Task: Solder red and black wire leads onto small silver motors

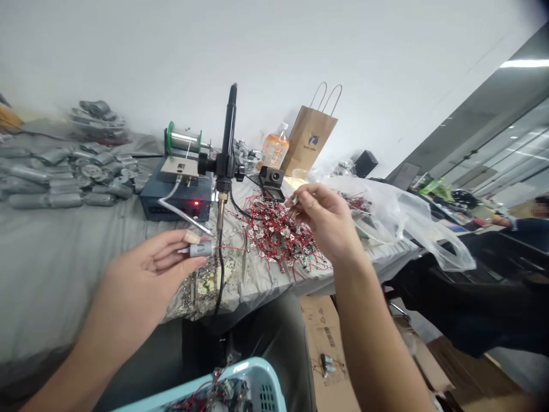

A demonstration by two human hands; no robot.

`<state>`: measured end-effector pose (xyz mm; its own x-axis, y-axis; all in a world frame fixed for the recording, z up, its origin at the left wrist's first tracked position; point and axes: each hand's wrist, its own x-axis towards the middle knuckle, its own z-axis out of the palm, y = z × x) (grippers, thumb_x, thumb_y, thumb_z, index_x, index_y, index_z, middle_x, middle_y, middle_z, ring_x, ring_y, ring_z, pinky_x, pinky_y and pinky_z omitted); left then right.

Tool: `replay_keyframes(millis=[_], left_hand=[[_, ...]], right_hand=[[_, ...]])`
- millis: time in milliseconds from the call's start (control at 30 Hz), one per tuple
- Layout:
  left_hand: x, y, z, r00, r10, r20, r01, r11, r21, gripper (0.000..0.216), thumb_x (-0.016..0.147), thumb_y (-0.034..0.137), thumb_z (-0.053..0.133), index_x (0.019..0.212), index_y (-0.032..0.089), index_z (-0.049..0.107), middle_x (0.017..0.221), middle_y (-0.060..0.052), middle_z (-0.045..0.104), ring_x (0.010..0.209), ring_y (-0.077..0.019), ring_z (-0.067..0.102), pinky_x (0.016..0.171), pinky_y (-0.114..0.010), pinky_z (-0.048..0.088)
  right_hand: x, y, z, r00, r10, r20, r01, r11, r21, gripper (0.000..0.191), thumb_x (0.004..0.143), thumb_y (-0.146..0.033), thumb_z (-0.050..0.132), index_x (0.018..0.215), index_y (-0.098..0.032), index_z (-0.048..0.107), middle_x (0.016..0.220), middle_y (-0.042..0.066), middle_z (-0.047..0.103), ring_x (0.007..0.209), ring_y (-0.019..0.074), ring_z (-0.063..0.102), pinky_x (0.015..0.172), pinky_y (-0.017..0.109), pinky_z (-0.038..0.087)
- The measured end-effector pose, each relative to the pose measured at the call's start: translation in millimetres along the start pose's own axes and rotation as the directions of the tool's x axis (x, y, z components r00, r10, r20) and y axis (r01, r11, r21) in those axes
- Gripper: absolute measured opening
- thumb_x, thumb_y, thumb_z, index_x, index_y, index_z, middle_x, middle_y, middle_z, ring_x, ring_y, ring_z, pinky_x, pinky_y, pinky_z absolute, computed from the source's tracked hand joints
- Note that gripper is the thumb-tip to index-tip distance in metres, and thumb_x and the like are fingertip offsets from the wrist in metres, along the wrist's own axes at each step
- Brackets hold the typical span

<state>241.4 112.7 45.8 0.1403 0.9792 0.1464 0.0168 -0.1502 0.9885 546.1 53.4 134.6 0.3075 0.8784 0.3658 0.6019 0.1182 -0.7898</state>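
My left hand (156, 263) grips a small grey cylindrical motor (201, 248) between thumb and fingers. The motor's end is close to the tip of the upright soldering iron (221, 212) and the thin metal feed tube (189, 216); contact cannot be made out. A red wire (231, 248) runs rightward from beside the motor's end. Above a heap of small boards with red wires (283, 234), my right hand (323, 214) is closed in a pinch on a small pale part (295, 200), mostly hidden by the fingers.
Left of the blue-black control box (175, 197) lie many grey motors (64, 177). A solder spool (184, 140) stands behind. Further back are a bottle (275, 147) and a paper bag (311, 137). A plastic bag (398, 212) hangs over the right edge. A blue basket (270, 377) is below.
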Motion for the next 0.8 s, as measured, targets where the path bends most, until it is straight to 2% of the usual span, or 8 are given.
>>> replay_keyframes(millis=[100, 200, 233, 333, 467, 567, 633, 800], left_hand=[[0.0, -7.3, -2.1, 1.000, 0.018, 0.003, -0.018, 1.000, 0.025, 0.037, 0.072, 0.041, 0.097, 0.106, 0.029, 0.092, 0.110, -0.002, 0.096, 0.096, -0.0214, 0.095, 0.093, -0.022, 0.072], [0.3, -10.7, -3.3, 1.000, 0.025, 0.009, -0.025, 0.999, 0.035, 0.034, 0.073, 0.038, 0.098, 0.105, 0.030, 0.092, 0.106, -0.001, 0.095, 0.094, -0.0191, 0.094, 0.091, -0.018, 0.070], [0.5, -11.4, -3.6, 1.000, 0.021, 0.013, -0.022, 0.999, 0.033, 0.032, 0.073, 0.037, 0.099, 0.104, 0.030, 0.092, 0.104, 0.000, 0.095, 0.093, -0.0185, 0.094, 0.090, -0.017, 0.070], [1.2, -12.6, -4.6, 1.000, 0.022, 0.010, -0.022, 0.999, 0.027, 0.030, 0.073, 0.034, 0.101, 0.101, 0.031, 0.091, 0.100, 0.001, 0.095, 0.090, -0.0172, 0.094, 0.088, -0.014, 0.069], [2.2, -8.4, -6.2, 0.999, 0.034, 0.023, -0.035, 0.999, 0.034, 0.030, 0.073, 0.031, 0.102, 0.100, 0.030, 0.091, 0.099, 0.000, 0.094, 0.088, -0.0181, 0.093, 0.085, -0.015, 0.071], [3.4, 0.0, -5.6, 0.999, 0.024, 0.043, -0.026, 0.999, 0.048, 0.026, 0.073, 0.028, 0.102, 0.097, 0.029, 0.091, 0.096, 0.000, 0.094, 0.086, -0.0183, 0.093, 0.082, -0.015, 0.072], [4.0, 5.3, -5.0, 0.998, 0.017, 0.060, -0.020, 0.998, 0.053, 0.023, 0.074, 0.028, 0.102, 0.095, 0.029, 0.091, 0.094, 0.001, 0.093, 0.086, -0.0185, 0.093, 0.082, -0.016, 0.072], [2.2, 10.1, -9.7, 0.995, -0.019, 0.095, 0.013, 0.998, 0.068, 0.026, 0.078, 0.027, 0.105, 0.100, 0.031, 0.092, 0.101, 0.002, 0.094, 0.094, -0.0190, 0.094, 0.087, -0.017, 0.073]], right_hand=[[-3.0, 4.6, 20.9, 0.997, 0.055, 0.059, -0.047, 0.989, -0.137, 0.036, 0.110, -0.058, 0.061, 0.117, -0.023, 0.067, 0.105, 0.010, 0.082, 0.086, 0.0222, 0.076, 0.079, 0.038, 0.057], [-11.3, -3.8, 15.3, 0.992, 0.086, 0.093, -0.050, 0.942, -0.332, 0.028, 0.108, -0.045, 0.072, 0.125, -0.023, 0.077, 0.121, 0.011, 0.085, 0.102, 0.0257, 0.075, 0.089, 0.040, 0.051], [-15.7, -7.3, 10.7, 0.988, 0.099, 0.116, -0.047, 0.922, -0.383, 0.025, 0.109, -0.043, 0.071, 0.123, -0.024, 0.079, 0.121, 0.009, 0.085, 0.104, 0.0258, 0.075, 0.090, 0.039, 0.050], [-27.8, -9.4, 2.1, 0.959, 0.177, 0.220, -0.045, 0.865, -0.499, 0.014, 0.106, -0.037, 0.078, 0.104, -0.024, 0.084, 0.104, 0.006, 0.084, 0.091, 0.0243, 0.072, 0.080, 0.037, 0.044], [-27.9, 9.3, 12.6, 0.924, 0.230, 0.305, -0.021, 0.828, -0.561, 0.009, 0.100, -0.023, 0.085, 0.092, -0.022, 0.086, 0.100, 0.007, 0.080, 0.090, 0.0248, 0.069, 0.082, 0.038, 0.044], [-22.3, 24.0, 22.5, 0.923, 0.195, 0.331, 0.028, 0.826, -0.563, 0.016, 0.102, -0.014, 0.080, 0.093, -0.024, 0.089, 0.100, 0.006, 0.081, 0.092, 0.0237, 0.070, 0.087, 0.038, 0.046], [-21.9, 31.3, 24.4, 0.930, 0.148, 0.336, 0.078, 0.814, -0.576, 0.022, 0.102, -0.011, 0.078, 0.092, -0.025, 0.091, 0.098, 0.004, 0.081, 0.087, 0.0215, 0.070, 0.085, 0.037, 0.046], [-30.8, 46.3, 19.6, 0.970, -0.051, 0.237, 0.186, 0.785, -0.592, 0.020, 0.099, -0.013, 0.076, 0.088, -0.025, 0.089, 0.094, 0.003, 0.082, 0.078, 0.0215, 0.070, 0.074, 0.037, 0.045]])
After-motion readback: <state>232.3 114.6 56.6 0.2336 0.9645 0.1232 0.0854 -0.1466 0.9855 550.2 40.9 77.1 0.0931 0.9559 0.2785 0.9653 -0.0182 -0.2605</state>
